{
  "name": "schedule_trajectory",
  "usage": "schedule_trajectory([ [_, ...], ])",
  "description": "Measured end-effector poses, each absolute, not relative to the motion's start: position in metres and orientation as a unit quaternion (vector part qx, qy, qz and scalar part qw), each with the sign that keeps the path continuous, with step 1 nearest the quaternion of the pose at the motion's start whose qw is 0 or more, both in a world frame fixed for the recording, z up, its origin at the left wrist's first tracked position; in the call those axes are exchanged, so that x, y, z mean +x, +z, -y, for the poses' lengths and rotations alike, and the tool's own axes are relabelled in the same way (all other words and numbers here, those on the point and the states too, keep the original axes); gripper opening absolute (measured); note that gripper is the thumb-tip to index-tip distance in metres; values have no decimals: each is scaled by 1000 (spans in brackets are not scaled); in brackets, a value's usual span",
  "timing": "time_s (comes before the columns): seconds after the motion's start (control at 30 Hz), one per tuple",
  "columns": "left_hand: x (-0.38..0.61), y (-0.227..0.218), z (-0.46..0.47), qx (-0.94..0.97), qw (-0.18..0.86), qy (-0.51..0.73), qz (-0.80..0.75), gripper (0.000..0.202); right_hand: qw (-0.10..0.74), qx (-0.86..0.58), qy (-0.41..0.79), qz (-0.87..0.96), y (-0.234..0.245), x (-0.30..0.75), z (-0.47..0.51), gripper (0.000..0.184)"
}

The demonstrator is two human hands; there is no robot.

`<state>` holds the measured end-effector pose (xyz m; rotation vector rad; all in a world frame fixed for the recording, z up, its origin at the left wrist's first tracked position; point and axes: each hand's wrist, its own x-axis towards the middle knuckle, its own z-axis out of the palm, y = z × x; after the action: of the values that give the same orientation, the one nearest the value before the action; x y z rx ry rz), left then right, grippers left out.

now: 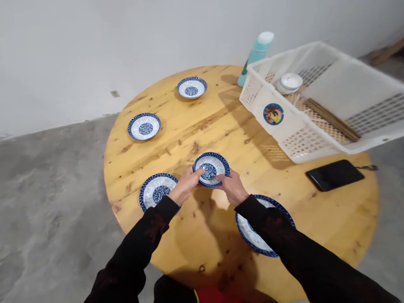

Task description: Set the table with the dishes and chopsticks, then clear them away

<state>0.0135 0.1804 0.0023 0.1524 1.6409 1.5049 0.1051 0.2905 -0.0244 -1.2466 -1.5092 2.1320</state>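
Observation:
A small blue-and-white plate (210, 163) is held over the middle of the table between both hands. My left hand (187, 183) grips its left edge, the thumb lying on the patterned centre. On the lower right edge, my right hand (233, 186) is closed with its thumb over the rim. The fingers underneath are hidden by the plate. Below my left wrist lies another plate (152, 189), partly covered by the sleeve. A larger plate (250, 234) sits under my right forearm, which hides part of it.
Two more plates, one at the left (144, 126) and one at the back (191, 87), rest on the round wooden table (174, 139). A white basket (288, 139) holding white bowls (290, 82) and chopsticks (332, 119) stands right, beside a teal bottle (256, 57). A black phone (335, 174) lies nearby.

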Motion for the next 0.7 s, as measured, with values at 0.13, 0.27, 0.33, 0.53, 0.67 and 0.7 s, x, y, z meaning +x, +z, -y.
schedule_trajectory([
  [0.13,-30,-19,-193,67,423,585,-689,12,145,-441,720,516,-42,60,-296,40],
  [0.27,-63,-37,-206,68,403,579,-706,10,151,-457,703,523,-57,24,-303,36],
  [0.33,-75,-43,-212,59,401,577,-709,8,151,-458,697,531,-62,11,-308,36],
  [0.53,-99,-51,-226,35,408,578,-706,9,156,-465,683,541,-69,-13,-319,35],
  [0.67,-106,-56,-234,38,407,572,-711,12,152,-469,682,541,-67,-21,-326,33],
  [0.7,-107,-57,-236,36,407,572,-711,13,150,-467,682,543,-67,-22,-328,32],
])
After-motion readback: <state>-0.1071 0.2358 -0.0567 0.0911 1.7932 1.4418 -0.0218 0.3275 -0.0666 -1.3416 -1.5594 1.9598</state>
